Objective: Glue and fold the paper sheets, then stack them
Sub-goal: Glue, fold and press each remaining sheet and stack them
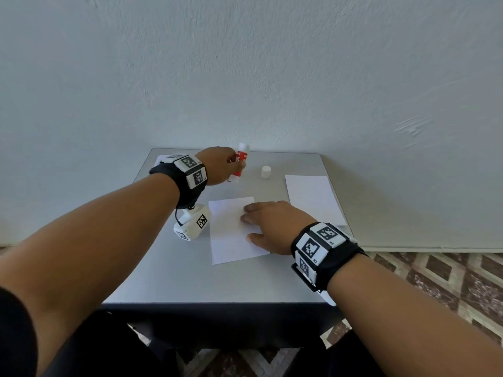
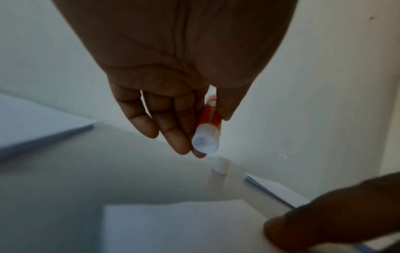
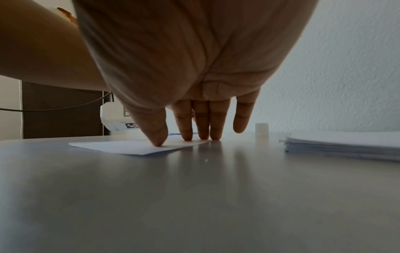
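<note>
A white paper sheet (image 1: 231, 229) (image 2: 184, 226) (image 3: 138, 148) lies in the middle of the grey table (image 1: 168, 276). My right hand (image 1: 268, 224) (image 3: 194, 130) presses flat on its right side with straight fingers. My left hand (image 1: 220, 165) (image 2: 173, 119) holds a red and white glue stick (image 1: 240, 164) (image 2: 207, 130) above the table's far part, its open end pointing down. The glue's white cap (image 1: 266, 172) (image 2: 220, 165) (image 3: 262, 129) stands on the table to the right of the stick.
A stack of white sheets (image 1: 313, 198) (image 3: 344, 145) lies at the table's right edge. More paper (image 1: 162, 159) (image 2: 36, 123) lies at the far left corner. A white tagged device (image 1: 193, 223) hangs under my left wrist. A wall stands just behind the table.
</note>
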